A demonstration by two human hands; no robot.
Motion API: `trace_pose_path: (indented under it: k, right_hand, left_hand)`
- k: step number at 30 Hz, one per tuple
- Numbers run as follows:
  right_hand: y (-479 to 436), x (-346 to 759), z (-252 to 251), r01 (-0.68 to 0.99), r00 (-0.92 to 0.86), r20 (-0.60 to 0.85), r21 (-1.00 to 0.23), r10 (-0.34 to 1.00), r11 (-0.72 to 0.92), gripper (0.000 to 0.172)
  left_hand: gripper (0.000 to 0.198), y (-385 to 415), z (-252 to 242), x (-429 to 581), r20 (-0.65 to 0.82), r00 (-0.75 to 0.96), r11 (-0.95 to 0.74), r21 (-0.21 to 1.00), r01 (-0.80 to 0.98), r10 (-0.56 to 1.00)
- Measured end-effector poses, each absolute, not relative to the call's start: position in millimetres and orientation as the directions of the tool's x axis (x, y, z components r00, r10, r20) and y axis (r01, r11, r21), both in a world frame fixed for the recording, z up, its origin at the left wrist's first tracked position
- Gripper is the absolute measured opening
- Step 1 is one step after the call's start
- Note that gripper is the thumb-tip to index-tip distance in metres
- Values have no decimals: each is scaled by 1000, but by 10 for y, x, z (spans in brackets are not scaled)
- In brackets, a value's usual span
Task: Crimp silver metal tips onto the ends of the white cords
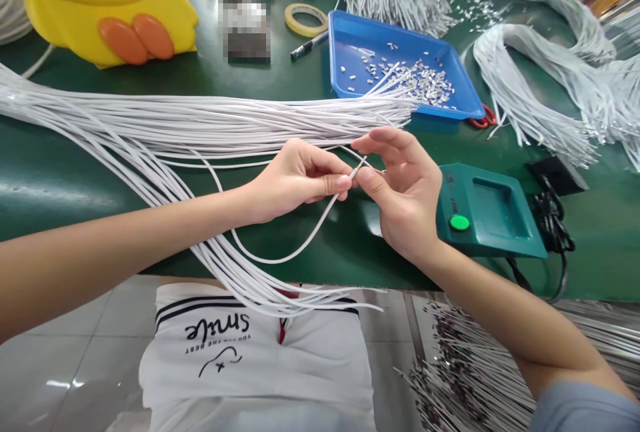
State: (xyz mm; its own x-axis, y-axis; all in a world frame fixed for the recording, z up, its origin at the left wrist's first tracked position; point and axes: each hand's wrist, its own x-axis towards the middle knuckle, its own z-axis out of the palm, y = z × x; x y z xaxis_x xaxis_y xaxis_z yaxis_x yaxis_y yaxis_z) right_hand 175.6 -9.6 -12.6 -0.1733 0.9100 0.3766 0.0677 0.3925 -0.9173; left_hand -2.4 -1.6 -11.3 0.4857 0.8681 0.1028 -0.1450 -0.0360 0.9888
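My left hand (310, 175) pinches a single white cable (305, 245) close to its end, which points up and to the right. The cable loops down from the hand and back to a large bundle of white cables (240, 125) on the table. My right hand (400, 185) is right beside that end, thumb and index finger brought together at the tip. Whatever its fingertips hold is too small to make out. Its other fingers are loosely curled. Part of the bundle hangs over the front edge of the table.
Behind the bundle stands a blue tray (345, 52) with many small metal pieces. A green device (495, 209) with a bright green button sits at the right. Tape (306, 19), a pen (310, 45) and a yellow duck-shaped object (110, 25) lie farther back. More cable bundles (540, 85) are at the right.
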Motion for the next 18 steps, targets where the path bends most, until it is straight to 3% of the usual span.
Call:
trace_pose_path:
  k: [8, 12, 15, 18]
  right_hand:
    - [-82, 1771, -119, 6, -196, 317, -946, 928, 325, 36]
    - [-89, 1797, -100, -29, -205, 296, -955, 933, 296, 36]
    - [-106, 1799, -63, -76, -223, 254, -967, 941, 243, 34]
    - [-125, 1779, 1, -134, -231, 127, -986, 965, 98, 30]
  left_hand:
    - [32, -15, -86, -9, 148, 481, -122, 989, -85, 864]
    - [22, -71, -42, 17, 254, 408, -295, 955, 40, 877]
    - [15, -87, -67, 7, 413, 398, -514, 837, 189, 819]
    - [20, -33, -106, -57, 628, 414, -751, 524, 401, 659]
